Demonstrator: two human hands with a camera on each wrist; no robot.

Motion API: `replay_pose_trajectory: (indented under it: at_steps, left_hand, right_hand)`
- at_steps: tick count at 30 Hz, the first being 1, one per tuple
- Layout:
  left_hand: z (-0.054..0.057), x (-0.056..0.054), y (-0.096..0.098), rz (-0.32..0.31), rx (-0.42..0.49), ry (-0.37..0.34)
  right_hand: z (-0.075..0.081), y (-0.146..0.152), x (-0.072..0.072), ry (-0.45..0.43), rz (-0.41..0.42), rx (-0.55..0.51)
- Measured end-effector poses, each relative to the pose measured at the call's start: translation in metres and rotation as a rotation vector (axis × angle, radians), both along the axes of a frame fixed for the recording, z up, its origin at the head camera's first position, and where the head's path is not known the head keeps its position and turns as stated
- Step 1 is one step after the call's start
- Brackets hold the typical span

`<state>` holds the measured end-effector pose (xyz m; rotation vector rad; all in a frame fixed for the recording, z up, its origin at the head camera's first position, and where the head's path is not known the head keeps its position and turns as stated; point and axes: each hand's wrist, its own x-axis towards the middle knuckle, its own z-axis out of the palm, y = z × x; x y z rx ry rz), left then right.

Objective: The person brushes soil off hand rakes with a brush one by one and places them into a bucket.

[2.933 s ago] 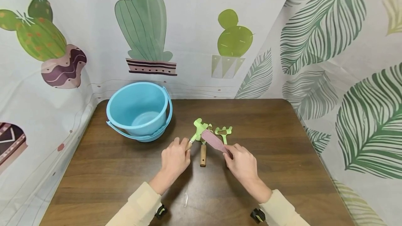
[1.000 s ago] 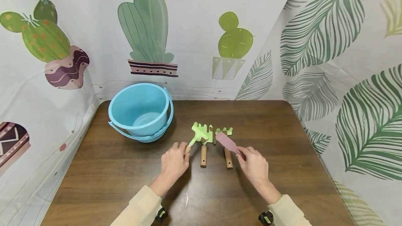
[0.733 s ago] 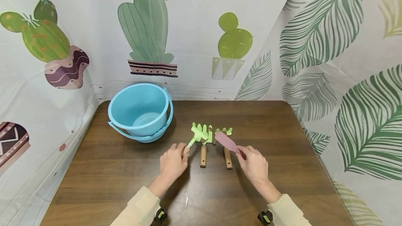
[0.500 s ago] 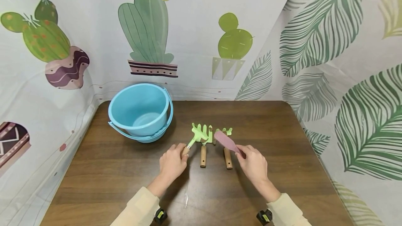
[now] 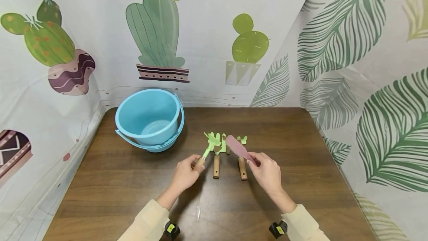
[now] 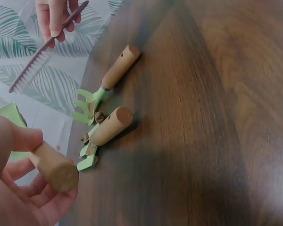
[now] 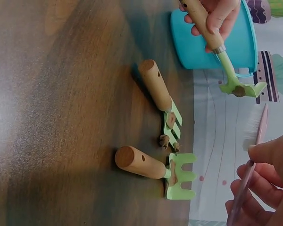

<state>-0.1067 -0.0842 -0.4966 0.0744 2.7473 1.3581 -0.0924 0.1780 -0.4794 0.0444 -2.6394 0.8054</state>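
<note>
My left hand [image 5: 185, 176] grips the wooden handle of a small garden hand rake [image 7: 203, 21], whose light green pronged head carries a brown smudge. In my right hand [image 5: 266, 174] is a pink brush [image 5: 238, 147], pinched by its handle. White bristles [image 7: 252, 129] face the rake across a gap in the right wrist view. Below, on the table, lie two more green-headed garden tools: a middle fork [image 7: 155, 84] and a right-hand fork [image 7: 140, 162], both with brown smears on their heads. From above, the brush partly hides the right one.
A light blue bucket [image 5: 148, 112] with its handle lowered stands at the back left of the brown wooden table [image 5: 284, 129]. Small brown lumps [image 7: 164, 141] sit beside the tool heads. Printed cloth [image 5: 207, 40] hangs behind the table.
The brush first moved right, off the rake head, then drifted slightly back left. My left hand has shifted its grip on the handle and turned the rake head. Both tools on the table stay put.
</note>
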Motion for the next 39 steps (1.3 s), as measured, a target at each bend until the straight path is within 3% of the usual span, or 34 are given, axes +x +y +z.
replay_pose_trajectory:
  at_steps: [8, 12, 22, 32, 39]
  left_hand:
    - [-0.009, -0.005, 0.001, -0.03, 0.278, -0.135]
    - [-0.01, -0.004, 0.002, -0.049, 0.436, -0.236]
    - [-0.011, -0.001, 0.002, -0.11, 0.698, -0.431]
    - [-0.015, 0.0, 0.001, -0.167, 0.948, -0.568]
    - [-0.015, 0.004, 0.002, -0.212, 1.105, -0.627]
  right_hand:
    - [0.002, -0.002, -0.001, 0.0, 0.002, -0.02]
    - [0.002, -0.002, -0.001, 0.011, 0.003, -0.02]
    - [0.002, -0.002, -0.003, 0.045, 0.005, -0.02]
    - [0.002, -0.003, -0.004, 0.061, 0.014, -0.029]
    - [0.005, -0.005, -0.005, 0.062, 0.024, -0.04]
